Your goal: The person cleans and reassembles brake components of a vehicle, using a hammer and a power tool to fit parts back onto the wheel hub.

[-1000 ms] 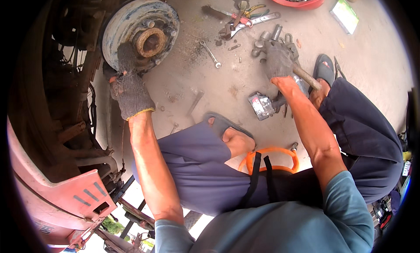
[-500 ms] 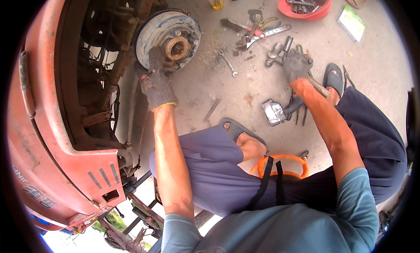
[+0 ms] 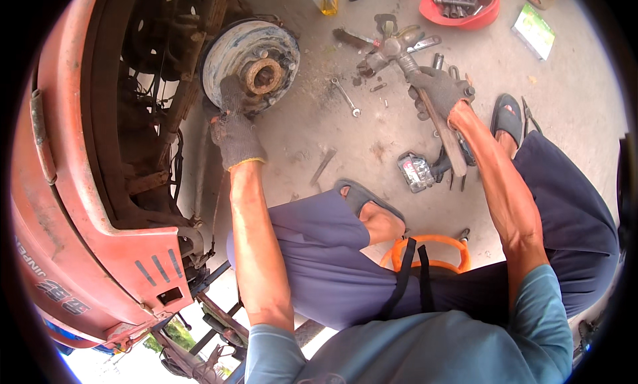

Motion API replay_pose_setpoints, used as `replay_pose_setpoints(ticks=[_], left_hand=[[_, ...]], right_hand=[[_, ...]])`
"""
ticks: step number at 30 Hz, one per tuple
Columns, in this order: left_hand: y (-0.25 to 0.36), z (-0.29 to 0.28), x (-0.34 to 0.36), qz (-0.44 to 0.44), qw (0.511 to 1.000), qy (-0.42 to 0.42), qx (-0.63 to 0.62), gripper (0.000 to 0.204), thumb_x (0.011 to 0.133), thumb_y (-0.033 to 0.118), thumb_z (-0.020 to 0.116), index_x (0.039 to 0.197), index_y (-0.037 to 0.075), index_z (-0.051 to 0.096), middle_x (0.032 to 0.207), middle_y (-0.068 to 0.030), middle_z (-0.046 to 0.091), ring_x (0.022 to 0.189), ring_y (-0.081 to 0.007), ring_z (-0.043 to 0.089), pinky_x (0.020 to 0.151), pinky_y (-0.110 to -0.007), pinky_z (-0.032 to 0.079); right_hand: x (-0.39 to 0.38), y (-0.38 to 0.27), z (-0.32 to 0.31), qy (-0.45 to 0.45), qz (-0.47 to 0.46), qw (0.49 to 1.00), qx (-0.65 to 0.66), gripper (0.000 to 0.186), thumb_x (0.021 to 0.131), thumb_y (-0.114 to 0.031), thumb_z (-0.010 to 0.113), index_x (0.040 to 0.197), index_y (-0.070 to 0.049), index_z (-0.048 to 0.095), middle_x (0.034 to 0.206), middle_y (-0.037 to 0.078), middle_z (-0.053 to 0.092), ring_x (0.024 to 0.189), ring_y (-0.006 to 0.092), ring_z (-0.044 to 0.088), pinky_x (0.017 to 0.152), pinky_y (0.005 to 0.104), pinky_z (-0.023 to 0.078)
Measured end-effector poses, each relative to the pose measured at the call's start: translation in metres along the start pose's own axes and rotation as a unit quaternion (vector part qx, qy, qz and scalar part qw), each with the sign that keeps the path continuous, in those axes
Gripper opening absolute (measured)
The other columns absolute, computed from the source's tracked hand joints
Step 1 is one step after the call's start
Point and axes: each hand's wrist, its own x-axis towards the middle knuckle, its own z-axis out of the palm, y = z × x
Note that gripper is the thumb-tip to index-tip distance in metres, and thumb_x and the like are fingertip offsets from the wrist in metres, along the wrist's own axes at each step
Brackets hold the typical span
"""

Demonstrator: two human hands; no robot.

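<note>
A round, worn brake drum (image 3: 282, 48) with a rusty hub ring (image 3: 264, 76) stands at the side of the red vehicle (image 3: 113, 258). Grey-gloved, my left hand (image 3: 237, 135) grips the drum's lower left edge, its fingers reaching over the front face. My right hand (image 3: 440, 92), gloved too, is closed round the wooden handle of a hammer (image 3: 444, 128). The hammer's heavy metal head points away to the upper left, over the tools on the floor, and the handle's end sticks out below my hand.
An adjustable wrench (image 3: 425, 44) and other tools lie under the hammer head. Nearer lies a small spanner (image 3: 345, 97). A red bowl of sockets (image 3: 492, 13) and a green-white box (image 3: 533, 32) sit beyond. An orange stool (image 3: 435, 240) is beneath me.
My right hand has brought the hammer up and leftward from beside the loose sockets, turning its head toward the drum. My left hand keeps its place at the drum, barely shifted.
</note>
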Motion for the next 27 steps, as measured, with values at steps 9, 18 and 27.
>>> replay_pose_setpoints(ticks=[9, 18, 27], left_hand=[[-0.004, 0.019, 0.009, -0.010, 0.987, 0.066, -0.144, 0.029, 0.102, 0.014, 0.045, 0.104, -0.010, 0.062, 0.104, -0.0317, 0.064, 0.096, -0.0426, 0.066, 0.081, -0.048, 0.053], [-0.001, 0.008, -0.001, -0.153, 0.894, 0.057, -0.417, 0.046, 0.103, 0.025, 0.050, 0.138, -0.004, 0.052, 0.118, -0.0252, 0.067, 0.098, -0.0335, 0.065, 0.086, -0.041, 0.049], [0.004, -0.004, -0.006, 0.115, 0.993, 0.031, 0.009, 0.031, 0.093, 0.000, 0.047, 0.120, -0.012, 0.056, 0.100, -0.0312, 0.065, 0.096, -0.0433, 0.066, 0.082, -0.048, 0.053]], right_hand=[[-0.020, -0.068, 0.084, -0.046, -0.330, 0.942, -0.038, 0.034, 0.094, -0.033, 0.063, 0.099, 0.001, 0.064, 0.073, 0.006, 0.057, 0.055, 0.0159, 0.056, 0.050, 0.0349, 0.049], [-0.027, -0.079, 0.106, -0.006, -0.314, 0.943, -0.109, 0.050, 0.093, -0.046, 0.061, 0.089, 0.003, 0.066, 0.063, 0.008, 0.060, 0.062, 0.0181, 0.061, 0.062, 0.0344, 0.049], [-0.041, -0.100, 0.098, -0.042, -0.276, 0.949, -0.146, 0.050, 0.093, -0.048, 0.062, 0.090, 0.001, 0.068, 0.064, 0.008, 0.061, 0.054, 0.0172, 0.057, 0.056, 0.0361, 0.047]])
